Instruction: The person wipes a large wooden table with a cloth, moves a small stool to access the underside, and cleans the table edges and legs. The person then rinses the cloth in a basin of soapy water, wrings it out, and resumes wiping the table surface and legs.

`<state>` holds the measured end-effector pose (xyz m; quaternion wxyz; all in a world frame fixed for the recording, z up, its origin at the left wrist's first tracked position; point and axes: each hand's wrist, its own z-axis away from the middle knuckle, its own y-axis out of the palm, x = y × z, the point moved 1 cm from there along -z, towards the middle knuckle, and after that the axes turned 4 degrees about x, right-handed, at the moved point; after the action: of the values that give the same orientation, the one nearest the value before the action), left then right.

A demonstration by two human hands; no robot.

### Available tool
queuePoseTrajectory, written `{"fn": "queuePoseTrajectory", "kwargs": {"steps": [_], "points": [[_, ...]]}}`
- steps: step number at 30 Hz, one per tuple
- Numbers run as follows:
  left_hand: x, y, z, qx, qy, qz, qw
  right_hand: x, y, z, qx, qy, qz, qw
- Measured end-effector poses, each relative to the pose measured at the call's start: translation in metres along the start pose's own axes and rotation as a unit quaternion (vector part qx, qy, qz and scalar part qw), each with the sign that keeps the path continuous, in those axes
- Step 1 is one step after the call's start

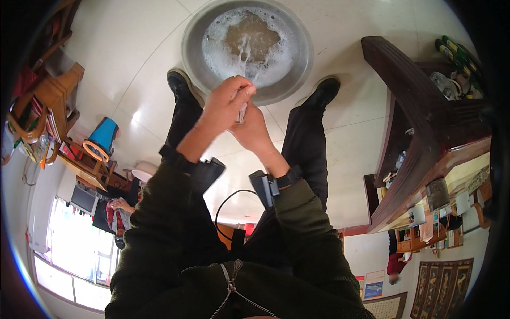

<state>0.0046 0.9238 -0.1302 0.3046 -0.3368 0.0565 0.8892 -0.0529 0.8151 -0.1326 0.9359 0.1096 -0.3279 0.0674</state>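
My left hand (pixel 225 105) and my right hand (pixel 253 129) are clasped together over the near rim of a wide metal basin (pixel 306 52). Between them they squeeze a wet, pale cloth (pixel 241 113), of which only a small part shows. Streams of water run from the hands into the basin. Cloudy brownish water (pixel 255 38) stands in it, ringed by white suds (pixel 215 48). A strapped device sits on each wrist.
The basin rests on pale floor tiles between my shoes. A dark wooden table (pixel 430 115) stands at the right, with bottles beside it. At the left are a blue bin (pixel 104 135) and wooden furniture (pixel 59 99). One person (pixel 119 213) is at the lower left, another (pixel 396 263) at the lower right.
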Motion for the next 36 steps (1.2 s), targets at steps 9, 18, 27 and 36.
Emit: {"fn": "queuePoseTrajectory", "kwargs": {"steps": [9,18,27,36], "points": [[-0.004,-0.037,0.009,0.239,-0.028,0.443,0.863,0.024,-0.004,0.009,0.268,0.188,-0.495,0.804],[-0.016,-0.033,0.004,0.159,-0.091,0.300,0.936,0.022,-0.001,0.007,0.215,0.192,-0.412,0.864],[-0.021,-0.005,-0.002,0.003,-0.078,0.256,0.964,0.014,0.008,0.005,0.066,0.093,-0.224,0.968],[-0.022,0.003,-0.003,-0.059,-0.067,0.173,0.981,0.012,0.006,0.005,0.054,0.075,-0.118,0.989]]}}
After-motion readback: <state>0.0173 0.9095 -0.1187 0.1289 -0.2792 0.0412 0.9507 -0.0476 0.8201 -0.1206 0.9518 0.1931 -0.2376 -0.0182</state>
